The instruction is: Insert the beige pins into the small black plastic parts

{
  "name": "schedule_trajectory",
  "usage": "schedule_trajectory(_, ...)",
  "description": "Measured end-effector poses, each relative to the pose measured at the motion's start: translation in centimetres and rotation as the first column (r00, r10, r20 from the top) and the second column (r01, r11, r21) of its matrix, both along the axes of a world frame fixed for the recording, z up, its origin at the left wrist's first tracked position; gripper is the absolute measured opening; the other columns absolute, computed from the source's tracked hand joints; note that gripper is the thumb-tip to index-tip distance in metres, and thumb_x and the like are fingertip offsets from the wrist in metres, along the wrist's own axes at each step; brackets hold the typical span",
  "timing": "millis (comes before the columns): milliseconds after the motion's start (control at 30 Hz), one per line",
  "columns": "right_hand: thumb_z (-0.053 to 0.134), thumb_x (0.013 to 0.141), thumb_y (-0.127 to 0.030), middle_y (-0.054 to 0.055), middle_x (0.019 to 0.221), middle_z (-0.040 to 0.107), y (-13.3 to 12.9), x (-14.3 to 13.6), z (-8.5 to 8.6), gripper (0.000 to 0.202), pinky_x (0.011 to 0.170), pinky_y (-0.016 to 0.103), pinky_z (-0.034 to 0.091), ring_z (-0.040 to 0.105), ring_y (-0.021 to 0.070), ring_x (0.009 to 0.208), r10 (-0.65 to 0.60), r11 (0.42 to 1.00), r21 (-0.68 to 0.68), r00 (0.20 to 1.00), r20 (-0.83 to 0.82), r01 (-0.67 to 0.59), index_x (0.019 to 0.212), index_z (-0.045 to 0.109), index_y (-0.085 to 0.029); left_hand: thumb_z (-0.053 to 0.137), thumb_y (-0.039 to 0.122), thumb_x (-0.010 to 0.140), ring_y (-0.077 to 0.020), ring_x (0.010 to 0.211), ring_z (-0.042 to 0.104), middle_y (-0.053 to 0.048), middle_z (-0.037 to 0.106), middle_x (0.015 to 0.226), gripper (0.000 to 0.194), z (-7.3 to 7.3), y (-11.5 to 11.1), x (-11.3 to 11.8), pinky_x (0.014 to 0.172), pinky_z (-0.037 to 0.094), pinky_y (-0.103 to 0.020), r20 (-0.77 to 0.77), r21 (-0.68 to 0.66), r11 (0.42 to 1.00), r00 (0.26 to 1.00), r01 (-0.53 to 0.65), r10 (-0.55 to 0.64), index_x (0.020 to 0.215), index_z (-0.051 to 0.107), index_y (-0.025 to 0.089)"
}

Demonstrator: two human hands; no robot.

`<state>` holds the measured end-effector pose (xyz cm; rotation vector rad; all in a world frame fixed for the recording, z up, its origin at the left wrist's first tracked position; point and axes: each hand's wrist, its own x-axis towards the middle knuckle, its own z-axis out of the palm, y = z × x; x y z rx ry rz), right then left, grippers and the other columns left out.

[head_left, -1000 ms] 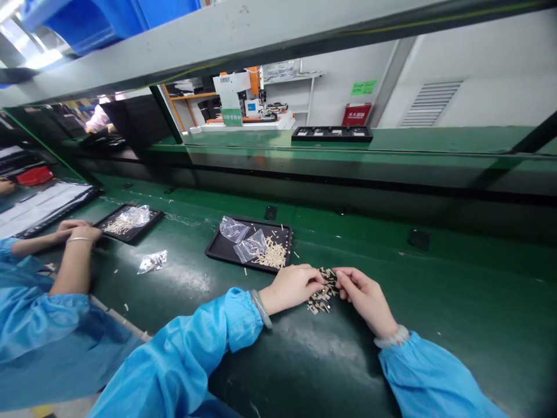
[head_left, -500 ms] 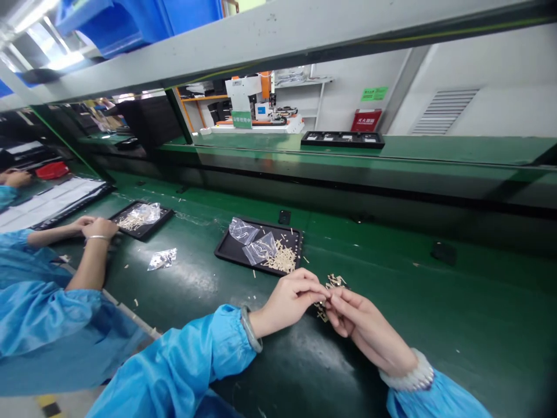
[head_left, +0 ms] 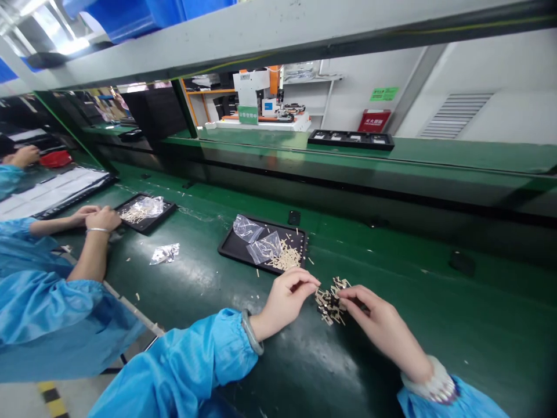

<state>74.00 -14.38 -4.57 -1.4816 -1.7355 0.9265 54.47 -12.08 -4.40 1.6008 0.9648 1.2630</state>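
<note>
On the green worktop lies a loose pile of small beige and dark pieces (head_left: 329,310). My left hand (head_left: 289,299) is at the pile's left side, thumb and forefinger pinched together; whatever is between them is too small to name. From the right, my right hand (head_left: 380,325) reaches to the pile's edge, its fingertips closed at the pieces. I cannot make out what that pinch holds. Just beyond my left hand sits a black tray (head_left: 235,251) with a heap of small beige strips (head_left: 286,255) and clear plastic bags (head_left: 264,248).
At left, a co-worker's hands (head_left: 102,219) are beside another black tray (head_left: 152,225) of beige strips. A small clear bag (head_left: 165,253) lies between the workplaces. A black compartment tray (head_left: 350,140) stands on the raised ledge. A grey beam (head_left: 261,38) crosses overhead.
My hands, which met fingertip to fingertip over the pile, have moved apart. The right has gone right to the pile's edge, leaving more of the pile visible. The view has shifted slightly.
</note>
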Motion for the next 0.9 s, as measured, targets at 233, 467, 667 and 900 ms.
schedule_trajectory(233,0.053,0.079,-0.051,0.0,0.06,0.056,-0.7,-2.7,2.0,0.034,0.044,0.022,0.037,0.05,0.0127,0.052,-0.012,0.935,-0.332,0.926,-0.378,-0.124,0.085,0.061,-0.018,0.058,0.022,0.082,-0.0141,0.078,0.057,-0.005,0.06,0.081,0.013,-0.1,-0.2,-0.4,0.073,0.047,-0.027,-0.013,0.082,0.991,0.994,0.109,-0.108,0.079,0.069,0.016)
schedule_trajectory(467,0.057,0.078,-0.05,-0.002,0.054,0.052,0.3,-4.7,3.0,0.033,0.042,0.021,0.036,0.046,0.0101,0.046,0.006,0.926,-0.333,0.89,-0.456,-0.177,0.076,0.06,-0.018,0.051,0.021,0.086,-0.0134,0.079,0.058,-0.005,0.063,0.083,0.019,1.0,0.6,-2.2,0.075,0.049,-0.026,-0.198,0.354,0.927,0.979,0.126,-0.058,0.081,0.068,0.017)
schedule_trajectory(667,0.042,0.087,-0.034,0.009,0.097,0.063,4.3,-4.7,0.6,0.025,0.078,0.038,0.045,0.059,0.0246,0.089,-0.076,0.98,0.197,0.967,0.243,0.027,0.096,0.061,-0.021,0.042,0.018,0.089,-0.014,0.103,0.056,-0.003,0.06,0.113,0.019,1.4,1.8,-3.9,0.092,0.044,-0.027,-0.624,0.235,0.942,0.78,0.241,-0.044,0.09,0.062,0.019)
schedule_trajectory(900,0.04,0.087,-0.027,0.006,0.1,0.062,6.1,-5.4,-1.1,0.026,0.076,0.035,0.047,0.059,0.0235,0.093,-0.102,0.958,0.286,0.902,0.42,-0.025,0.101,0.062,-0.024,0.042,0.019,0.088,-0.0164,0.094,0.061,-0.002,0.06,0.114,0.019,-0.3,1.7,-3.7,0.078,0.049,-0.026,-0.849,0.2,0.936,0.527,0.29,0.018,0.087,0.061,0.019)
